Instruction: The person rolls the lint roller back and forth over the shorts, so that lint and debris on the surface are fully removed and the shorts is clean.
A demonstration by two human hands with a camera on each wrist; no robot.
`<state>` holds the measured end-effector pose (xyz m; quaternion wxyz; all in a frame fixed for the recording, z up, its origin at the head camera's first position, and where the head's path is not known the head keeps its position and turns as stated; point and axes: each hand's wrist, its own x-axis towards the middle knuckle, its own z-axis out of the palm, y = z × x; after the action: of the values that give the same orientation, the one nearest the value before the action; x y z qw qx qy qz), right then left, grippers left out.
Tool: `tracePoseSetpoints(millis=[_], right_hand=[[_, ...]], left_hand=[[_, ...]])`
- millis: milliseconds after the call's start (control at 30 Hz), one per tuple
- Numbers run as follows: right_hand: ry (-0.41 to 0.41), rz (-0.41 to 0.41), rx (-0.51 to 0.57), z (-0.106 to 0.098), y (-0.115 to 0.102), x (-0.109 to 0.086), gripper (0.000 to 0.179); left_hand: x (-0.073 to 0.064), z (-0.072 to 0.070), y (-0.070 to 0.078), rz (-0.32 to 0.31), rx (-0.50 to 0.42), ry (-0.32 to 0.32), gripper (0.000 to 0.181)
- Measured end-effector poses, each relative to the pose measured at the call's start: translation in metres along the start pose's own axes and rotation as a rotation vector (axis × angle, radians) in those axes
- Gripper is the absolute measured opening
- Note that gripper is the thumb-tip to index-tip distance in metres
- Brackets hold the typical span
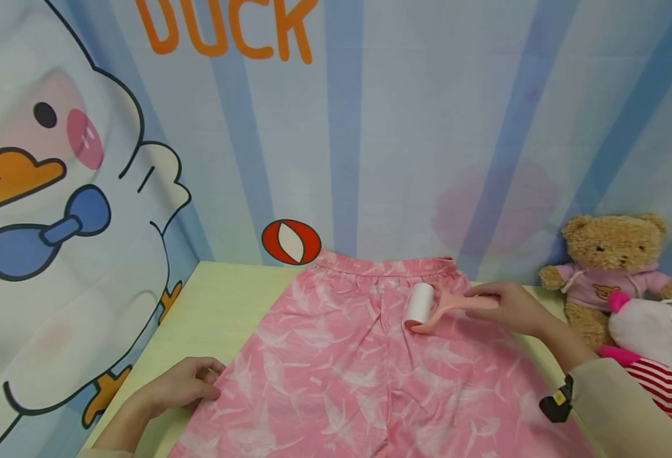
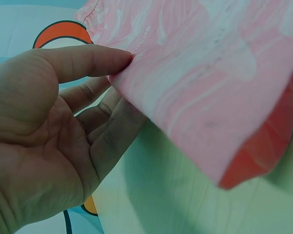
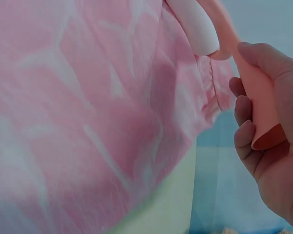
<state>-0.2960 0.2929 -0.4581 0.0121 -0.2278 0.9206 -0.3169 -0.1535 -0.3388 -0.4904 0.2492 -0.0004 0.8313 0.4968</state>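
Observation:
Pink patterned shorts point(image 1: 336, 356) lie spread on the table, gathered waistband toward the back wall. My right hand point(image 1: 513, 308) grips the peach handle of a lint roller point(image 1: 420, 305), its white roll resting over the upper right of the shorts. In the right wrist view, fingers point(image 3: 244, 109) wrap around the handle point(image 3: 259, 92). My left hand point(image 1: 181, 383) is at the left edge of the shorts. The left wrist view shows thumb and fingers point(image 2: 93, 62) pinching that edge of the fabric point(image 2: 185, 92), with the leg opening lifted a little.
A teddy bear point(image 1: 616, 267) in a pink hoodie sits at the back right of the pale yellow table point(image 1: 238, 292). Before it leans a white and pink plush toy point(image 1: 657, 334) with red stripes. A duck-print backdrop point(image 1: 405, 127) rises behind and at the left.

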Motion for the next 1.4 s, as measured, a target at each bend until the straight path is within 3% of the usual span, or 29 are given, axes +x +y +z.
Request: tracePoseSetpoints(millis=[400, 767, 1067, 1400], right_hand=[[0.078, 0.034, -0.019, 0.028, -0.022, 0.012, 0.047], [0.126, 0.016, 0.014, 0.023, -0.036, -0.005, 0.042], [0.035, -0.018, 0.08, 0.017, -0.054, -0.027, 0.04], [-0.09, -0.038, 0.133, 0.036, -0.056, -0.039, 0.037]], left_hand=[[0.0, 0.0, -0.001, -0.003, -0.005, -0.001, 0.031], [0.003, -0.001, -0.004, 0.0, 0.007, -0.009, 0.031], [0.002, -0.002, -0.003, 0.007, 0.017, -0.012, 0.031], [0.001, -0.001, 0.001, 0.005, 0.017, -0.015, 0.031]])
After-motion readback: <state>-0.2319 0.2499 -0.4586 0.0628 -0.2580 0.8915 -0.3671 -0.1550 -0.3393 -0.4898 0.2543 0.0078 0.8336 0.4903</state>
